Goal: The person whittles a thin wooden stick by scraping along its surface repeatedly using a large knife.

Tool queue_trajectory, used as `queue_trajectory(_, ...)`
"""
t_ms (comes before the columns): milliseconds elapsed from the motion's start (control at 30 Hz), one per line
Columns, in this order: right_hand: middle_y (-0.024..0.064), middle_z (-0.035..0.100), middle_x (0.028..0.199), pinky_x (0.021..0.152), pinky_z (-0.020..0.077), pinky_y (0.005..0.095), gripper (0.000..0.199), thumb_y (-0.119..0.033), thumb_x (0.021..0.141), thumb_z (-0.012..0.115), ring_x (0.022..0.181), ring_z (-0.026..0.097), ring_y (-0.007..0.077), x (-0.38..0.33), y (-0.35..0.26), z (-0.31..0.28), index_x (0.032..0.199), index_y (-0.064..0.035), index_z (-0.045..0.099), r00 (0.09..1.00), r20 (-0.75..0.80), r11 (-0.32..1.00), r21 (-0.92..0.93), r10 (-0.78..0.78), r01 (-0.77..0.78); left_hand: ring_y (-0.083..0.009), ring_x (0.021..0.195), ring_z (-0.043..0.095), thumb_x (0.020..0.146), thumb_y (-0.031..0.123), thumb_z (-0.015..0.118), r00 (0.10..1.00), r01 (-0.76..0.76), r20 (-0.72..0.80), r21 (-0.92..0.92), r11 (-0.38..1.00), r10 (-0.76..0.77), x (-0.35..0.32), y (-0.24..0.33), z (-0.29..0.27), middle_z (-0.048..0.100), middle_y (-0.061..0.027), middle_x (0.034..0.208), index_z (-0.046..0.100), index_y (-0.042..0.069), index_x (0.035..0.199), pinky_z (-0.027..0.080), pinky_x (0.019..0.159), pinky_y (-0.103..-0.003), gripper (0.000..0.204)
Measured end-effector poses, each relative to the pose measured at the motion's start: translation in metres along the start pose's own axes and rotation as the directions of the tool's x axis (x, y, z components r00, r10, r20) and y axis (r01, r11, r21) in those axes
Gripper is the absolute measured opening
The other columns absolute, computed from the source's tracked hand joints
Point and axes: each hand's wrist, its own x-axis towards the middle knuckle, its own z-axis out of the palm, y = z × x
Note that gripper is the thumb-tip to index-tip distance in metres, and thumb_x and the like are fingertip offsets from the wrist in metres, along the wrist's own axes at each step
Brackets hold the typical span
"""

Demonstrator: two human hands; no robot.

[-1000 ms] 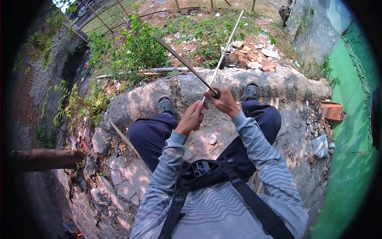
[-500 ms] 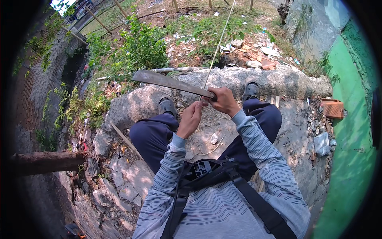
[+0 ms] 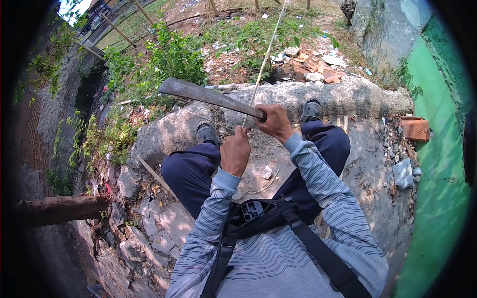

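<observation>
The right hand (image 3: pixel 274 120) grips a machete (image 3: pixel 208 96) raised level; the left hand (image 3: pixel 235 151) pinches a thin stick (image 3: pixel 263 64) upright before the knees. The stick looks whole, cutting undone.

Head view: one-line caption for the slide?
Crouched on a stone wall, the right hand holds a machete against a thin stick gripped by the left hand.

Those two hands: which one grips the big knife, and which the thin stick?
The right hand grips the machete by its handle, blade pointing left. The left hand holds the thin pale stick at its lower end.
</observation>
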Motion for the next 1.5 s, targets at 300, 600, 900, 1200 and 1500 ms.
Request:
queue_trajectory(300, 0.0096, 0.066, 0.062, 0.055, 0.0547, 0.0444, 0.014, -0.028, 0.081, 0.073, 0.056, 0.069, 0.0311, 0.004, 0.000, 0.009, 0.085, -0.0151, 0.073, 0.996, -0.069, 0.997, -0.060, -0.050, 0.046, -0.0474, 0.065, 0.068, 0.112, 0.031, 0.047, 1.000, 0.005, 0.028, 0.036, 0.999, -0.006, 0.001, -0.002, -0.005, 0.066, -0.0249, 0.068, 0.055, 0.005, 0.101, 0.050, 0.056, -0.060, 0.030)
queue_trajectory(600, 0.0077, 0.066, 0.061, 0.056, 0.0545, 0.0434, 0.012, -0.028, 0.081, 0.075, 0.056, 0.069, 0.0291, 0.006, -0.006, 0.015, 0.082, -0.0159, 0.074, 0.996, 0.006, 0.996, 0.013, 0.090, -0.090, -0.0512, 0.069, 0.066, 0.111, 0.030, 0.049, 0.998, 0.043, 0.038, -0.050, 0.998, -0.041, 0.004, -0.004, 0.000, 0.066, -0.0281, 0.073, 0.057, 0.004, 0.100, 0.048, 0.059, -0.062, 0.029)
queue_trajectory(900, 0.0094, 0.069, 0.067, 0.060, 0.0570, 0.0457, 0.016, -0.030, 0.081, 0.076, 0.063, 0.071, 0.0326, 0.000, -0.007, 0.018, 0.087, -0.0150, 0.076, 0.997, -0.028, 0.997, 0.002, 0.075, -0.075, -0.0504, 0.067, 0.066, 0.111, 0.031, 0.049, 0.998, 0.041, 0.037, 0.021, 0.999, -0.042, 0.004, -0.003, -0.006, 0.066, -0.0274, 0.070, 0.057, 0.005, 0.099, 0.049, 0.057, -0.062, 0.030)
queue_trajectory(1200, 0.0093, 0.069, 0.066, 0.060, 0.0576, 0.0452, 0.016, -0.031, 0.081, 0.076, 0.064, 0.072, 0.0327, 0.002, -0.007, 0.021, 0.087, -0.0160, 0.075, 0.991, 0.010, 0.990, 0.053, 0.133, -0.133, -0.0493, 0.065, 0.067, 0.111, 0.033, 0.048, 0.999, 0.040, 0.021, 0.087, 0.995, -0.042, 0.003, -0.006, -0.007, 0.066, -0.0264, 0.068, 0.057, 0.005, 0.099, 0.051, 0.055, -0.060, 0.032)
queue_trajectory(1500, 0.0083, 0.069, 0.066, 0.061, 0.0573, 0.0446, 0.016, -0.032, 0.080, 0.076, 0.061, 0.071, 0.0323, -0.001, -0.004, 0.022, 0.087, -0.0176, 0.078, 0.989, -0.029, 0.989, 0.034, 0.144, -0.143, -0.0496, 0.064, 0.066, 0.112, 0.031, 0.047, 0.995, 0.059, 0.073, 0.085, 0.995, -0.065, -0.011, -0.012, -0.005, 0.066, -0.0268, 0.068, 0.056, 0.005, 0.100, 0.050, 0.055, -0.061, 0.030)
